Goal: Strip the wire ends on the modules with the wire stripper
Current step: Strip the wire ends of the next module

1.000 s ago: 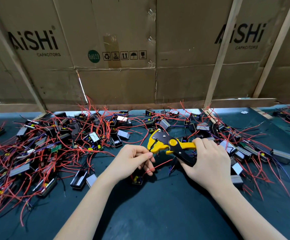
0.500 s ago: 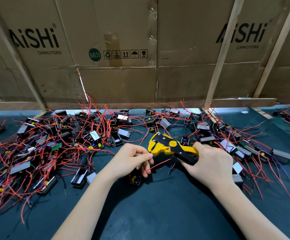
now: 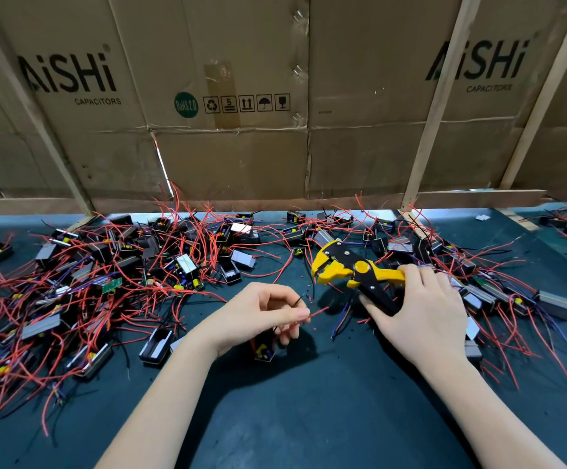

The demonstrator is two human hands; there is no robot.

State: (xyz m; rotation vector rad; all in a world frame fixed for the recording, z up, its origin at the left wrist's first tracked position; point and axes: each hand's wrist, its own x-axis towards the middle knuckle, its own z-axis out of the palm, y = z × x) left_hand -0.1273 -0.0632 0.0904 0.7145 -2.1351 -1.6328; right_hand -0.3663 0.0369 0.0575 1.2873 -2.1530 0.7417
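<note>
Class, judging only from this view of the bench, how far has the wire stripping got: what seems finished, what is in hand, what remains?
Done: cannot tell; tiny red insulation bits dot the dark green mat. In hand: the left hand pinches a red wire from a small black module; the right hand holds the yellow-and-black wire stripper clear of it. Left: a large tangled pile of red-wired modules.

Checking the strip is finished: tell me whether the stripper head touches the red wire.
Apart. Head view shows dark mat between the wire stripper head and the red wire tip.
</note>
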